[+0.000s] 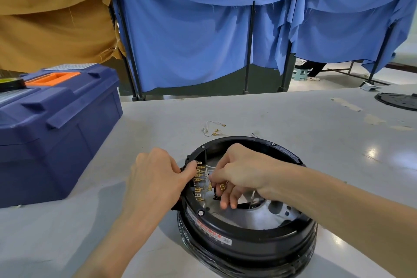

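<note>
The round black pot base (248, 240) sits on the grey table (293, 119); the left hand (158, 176) holds its rim beside the gold clips (198, 179); the right hand (239, 171) reaches inside and pinches a white wire (209, 167).

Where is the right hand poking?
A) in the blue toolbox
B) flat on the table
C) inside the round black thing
C: the right hand reaches inside the round black appliance base, pinching a white wire beside the brass terminals.

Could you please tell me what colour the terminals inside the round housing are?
Gold; the terminals show best in the head view.
</note>
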A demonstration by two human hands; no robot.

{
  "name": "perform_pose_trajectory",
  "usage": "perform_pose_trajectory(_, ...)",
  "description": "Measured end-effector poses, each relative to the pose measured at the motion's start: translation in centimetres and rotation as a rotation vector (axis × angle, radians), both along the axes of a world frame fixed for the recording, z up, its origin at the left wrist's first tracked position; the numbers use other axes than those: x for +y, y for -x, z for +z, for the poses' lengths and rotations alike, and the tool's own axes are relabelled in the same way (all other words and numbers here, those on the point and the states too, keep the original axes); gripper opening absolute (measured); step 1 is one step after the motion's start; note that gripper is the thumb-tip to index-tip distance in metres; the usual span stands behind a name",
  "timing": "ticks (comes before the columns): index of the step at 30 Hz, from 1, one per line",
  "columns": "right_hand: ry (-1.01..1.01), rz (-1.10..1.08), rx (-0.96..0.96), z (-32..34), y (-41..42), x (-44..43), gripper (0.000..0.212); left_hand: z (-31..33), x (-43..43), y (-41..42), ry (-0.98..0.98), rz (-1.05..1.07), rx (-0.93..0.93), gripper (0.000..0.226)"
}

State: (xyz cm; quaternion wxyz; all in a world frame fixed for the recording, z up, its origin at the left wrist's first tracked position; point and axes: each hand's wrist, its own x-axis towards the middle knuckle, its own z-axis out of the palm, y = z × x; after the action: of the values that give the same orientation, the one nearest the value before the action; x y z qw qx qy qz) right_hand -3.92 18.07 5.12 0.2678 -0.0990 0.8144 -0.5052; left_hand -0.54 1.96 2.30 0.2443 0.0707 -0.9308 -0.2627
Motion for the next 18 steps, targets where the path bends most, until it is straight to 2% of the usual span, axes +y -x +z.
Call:
perform_pose_trajectory(5, 0.120, -0.093, -0.146, -0.10, 0.17, -0.01, 0.004, -0.05, 0.02, 0.00, 0.013, 0.018, -0.010, 0.059)
perform_pose_trajectory(11, 0.300, -0.223, -0.262, -0.86, -0.34, -0.41, 0.011, -0.03, 0.45, -0.09, 0.058, 0.055, -0.016, 0.054)
perform_pose_trajectory(13, 0.283, -0.194, -0.253, -0.84, -0.48, -0.35, 0.010, -0.07, 0.46, -0.06, 0.063, 0.060, -0.008, 0.052)
perform_pose_trajectory(18, 0.090, -0.060, -0.144, -0.18, -0.18, 0.03, 0.014, -0.16, 0.37, 0.09, 0.090, 0.060, -0.005, 0.047)
